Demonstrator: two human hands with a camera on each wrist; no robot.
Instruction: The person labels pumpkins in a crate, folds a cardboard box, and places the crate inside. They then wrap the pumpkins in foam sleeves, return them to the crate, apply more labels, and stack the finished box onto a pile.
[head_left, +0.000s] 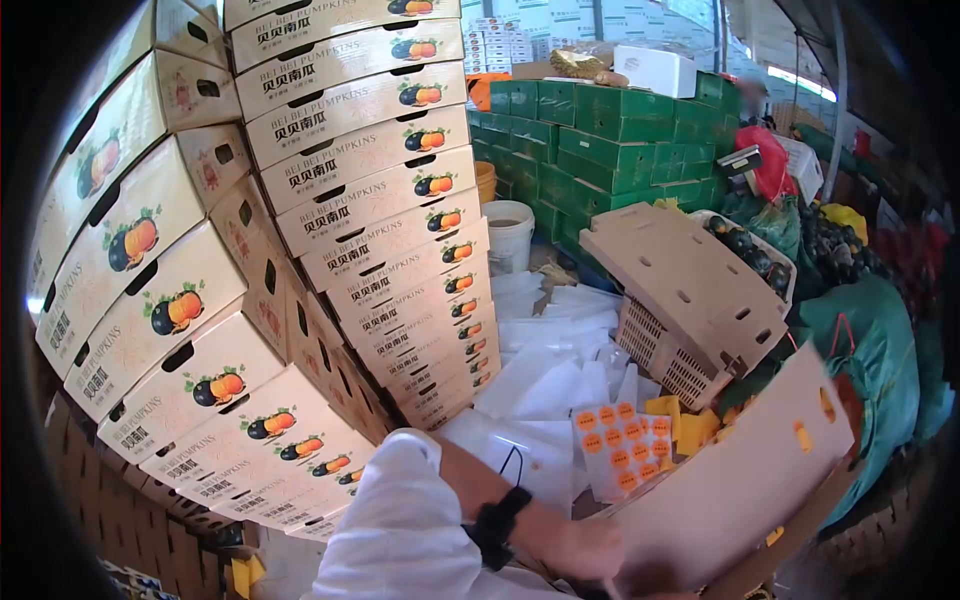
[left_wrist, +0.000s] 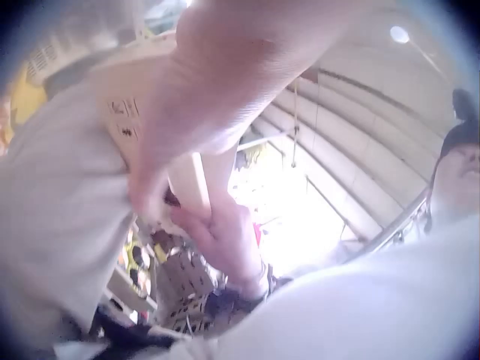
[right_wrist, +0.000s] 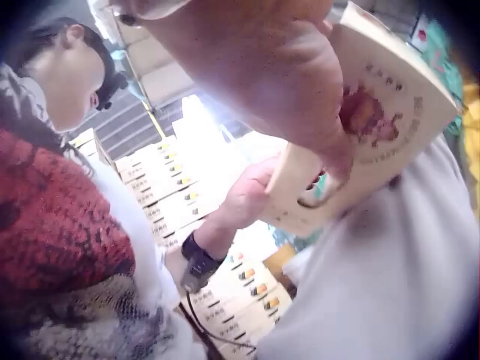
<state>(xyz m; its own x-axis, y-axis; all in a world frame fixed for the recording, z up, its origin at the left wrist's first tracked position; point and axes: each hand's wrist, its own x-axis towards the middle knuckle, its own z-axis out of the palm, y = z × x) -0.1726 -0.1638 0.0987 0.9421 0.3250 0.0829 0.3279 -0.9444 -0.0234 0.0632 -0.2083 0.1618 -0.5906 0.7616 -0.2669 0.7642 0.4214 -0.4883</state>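
A flat, folded cardboard box [head_left: 730,490] with a pumpkin print is held up at the lower right of the head view. My left hand [head_left: 585,548], with a white sleeve and a black wrist strap [head_left: 498,525], grips its near edge. In the left wrist view the left hand [left_wrist: 195,97] curls over the box [left_wrist: 67,202], and the right hand [left_wrist: 221,232] holds it from the far side. In the right wrist view the right hand [right_wrist: 285,82] hooks its fingers into the handle hole of the box [right_wrist: 382,135], with the left hand [right_wrist: 244,196] beyond. The right hand does not show in the head view.
Tall stacks of pumpkin boxes [head_left: 350,170] fill the left. Green crates [head_left: 610,130] and a white bucket [head_left: 508,232] stand behind. A plastic basket under flat cardboard [head_left: 680,290], white sheets [head_left: 550,370], an orange sticker sheet [head_left: 620,445] and green sacks [head_left: 870,360] lie ahead.
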